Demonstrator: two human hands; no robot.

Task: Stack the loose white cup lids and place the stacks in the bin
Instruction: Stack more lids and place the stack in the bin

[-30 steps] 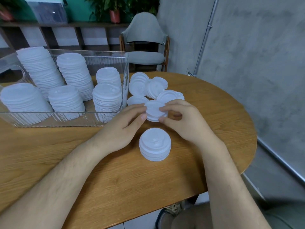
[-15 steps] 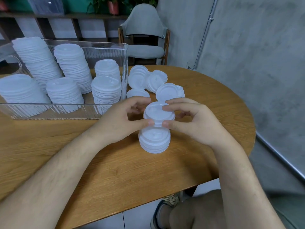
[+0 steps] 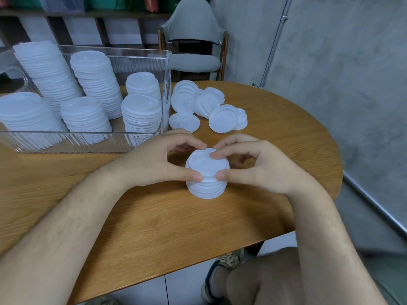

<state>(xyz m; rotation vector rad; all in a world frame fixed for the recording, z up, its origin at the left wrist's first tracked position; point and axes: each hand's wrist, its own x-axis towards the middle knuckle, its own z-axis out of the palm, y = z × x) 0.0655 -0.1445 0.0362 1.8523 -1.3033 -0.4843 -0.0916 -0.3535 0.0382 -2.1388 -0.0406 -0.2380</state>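
I see a short stack [image 3: 207, 187] of white cup lids standing on the wooden table [image 3: 176, 227], near the middle of its front part. The lids are of thin plastic, matte and slightly translucent. Each is round, with a raised rim, and the stepped edges make fine ridges down the side of the stack. The top lid shows a shallow moulded hollow near its edge.

The left hand [image 3: 154, 159] and the right hand [image 3: 259, 166] both hold this stack at its upper part. The fingers are curled, the thumbs press the near rim, and the index fingers lie on the top surface. The two thumbs are close but do not touch.

The table has a smooth top with warm brown grain and a rounded end. On its left side stands the bin [image 3: 88, 143], of clear hard plastic with ribbed walls and rounded corners. In it are several finished stacks [image 3: 94, 82] of the same lids, some tall and leaning a little.

Behind the hands, just beside the right wall of the bin, lie the loose lids [image 3: 207, 104]. Some lean on each other, and one [image 3: 223, 121] shows its hollow underside. The wall [image 3: 341, 84] on the right is rough grey concrete.
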